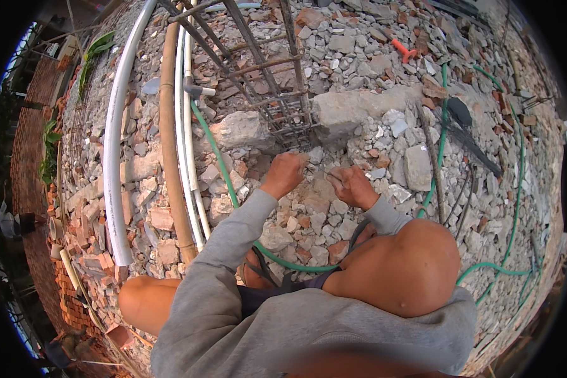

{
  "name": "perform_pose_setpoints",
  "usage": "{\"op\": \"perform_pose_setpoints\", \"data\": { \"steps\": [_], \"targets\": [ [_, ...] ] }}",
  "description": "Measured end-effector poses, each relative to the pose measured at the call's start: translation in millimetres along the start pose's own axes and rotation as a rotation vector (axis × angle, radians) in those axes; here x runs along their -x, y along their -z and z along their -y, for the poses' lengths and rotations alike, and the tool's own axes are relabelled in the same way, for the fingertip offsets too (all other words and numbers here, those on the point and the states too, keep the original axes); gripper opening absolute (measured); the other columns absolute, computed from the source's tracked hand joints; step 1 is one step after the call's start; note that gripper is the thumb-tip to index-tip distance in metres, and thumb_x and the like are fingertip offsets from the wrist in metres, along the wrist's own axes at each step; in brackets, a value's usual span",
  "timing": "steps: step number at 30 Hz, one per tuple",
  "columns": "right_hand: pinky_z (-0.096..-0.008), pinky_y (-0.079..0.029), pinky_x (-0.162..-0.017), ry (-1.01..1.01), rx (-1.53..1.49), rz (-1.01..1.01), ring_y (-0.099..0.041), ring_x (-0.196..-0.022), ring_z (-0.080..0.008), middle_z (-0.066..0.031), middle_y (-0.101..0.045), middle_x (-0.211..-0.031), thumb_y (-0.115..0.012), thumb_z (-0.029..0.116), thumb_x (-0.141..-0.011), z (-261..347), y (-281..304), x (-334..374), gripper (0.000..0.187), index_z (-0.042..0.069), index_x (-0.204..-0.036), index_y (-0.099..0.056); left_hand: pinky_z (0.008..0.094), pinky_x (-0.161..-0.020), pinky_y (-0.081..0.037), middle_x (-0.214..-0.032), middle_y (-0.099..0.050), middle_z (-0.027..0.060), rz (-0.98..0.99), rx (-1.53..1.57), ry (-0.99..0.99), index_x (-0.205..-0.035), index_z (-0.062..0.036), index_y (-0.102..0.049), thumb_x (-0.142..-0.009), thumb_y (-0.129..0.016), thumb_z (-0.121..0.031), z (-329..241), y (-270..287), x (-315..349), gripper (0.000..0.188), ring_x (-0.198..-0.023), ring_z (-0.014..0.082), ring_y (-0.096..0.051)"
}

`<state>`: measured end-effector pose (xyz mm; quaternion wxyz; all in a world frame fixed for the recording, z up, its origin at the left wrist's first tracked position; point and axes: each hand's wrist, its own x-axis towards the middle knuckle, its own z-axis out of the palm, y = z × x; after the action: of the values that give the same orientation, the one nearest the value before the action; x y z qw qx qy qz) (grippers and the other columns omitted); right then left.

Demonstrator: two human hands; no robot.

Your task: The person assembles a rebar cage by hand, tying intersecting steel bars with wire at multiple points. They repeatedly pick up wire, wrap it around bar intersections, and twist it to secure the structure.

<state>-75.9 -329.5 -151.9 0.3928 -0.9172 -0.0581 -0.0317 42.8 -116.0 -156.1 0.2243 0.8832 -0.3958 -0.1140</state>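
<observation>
I am crouched over brick and stone rubble, knees bent, grey sleeves reaching forward. My left hand (286, 172) is curled into a fist just below the foot of a rusty rebar cage (277, 82); what it grips is hidden. My right hand (350, 185) is also closed, fingers pinched over the rubble beside the left hand, a small thing in it too small to tell. The cage rises from between two pale concrete lumps (353, 108).
A white plastic pipe (114, 157), a brown pole (169, 145) and thinner white pipes (188, 145) lie along the left. A green hose (223, 165) runs under my legs and loops to the right. A brick wall (28, 164) edges the left side.
</observation>
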Motion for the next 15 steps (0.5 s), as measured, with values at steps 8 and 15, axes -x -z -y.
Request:
{"op": "perform_pose_setpoints", "data": {
  "steps": [8,15],
  "targets": [
    [-0.0550,-0.050,-0.062,0.280,0.045,-0.145,-0.063,-0.070,-0.0478,-0.0224,-0.062,-0.069,-0.065,0.006,-0.087,0,-18,11,0.005,0.003,-0.085,-0.062,0.0438,-0.076,-0.062,-0.089,-0.076,0.0092,0.033,1.255,0.608,-0.117,-0.0025,-0.075,-0.096,-0.076,-0.018,4,-14,5,0.026,-0.083,0.0265,-0.076],
    [-0.0529,-0.049,-0.058,0.035,0.012,-0.135,-0.065,-0.067,-0.0457,-0.0209,-0.066,-0.072,-0.067,0.011,-0.095,-6,2,9,0.008,0.006,-0.101,-0.064,0.0371,-0.078,-0.062,-0.089,-0.073,0.0024,0.230,1.767,0.572,-0.114,-0.0034,-0.073,-0.098,-0.076,-0.022,25,-4,32,0.025,-0.082,0.0152,-0.072]
  ]
}}
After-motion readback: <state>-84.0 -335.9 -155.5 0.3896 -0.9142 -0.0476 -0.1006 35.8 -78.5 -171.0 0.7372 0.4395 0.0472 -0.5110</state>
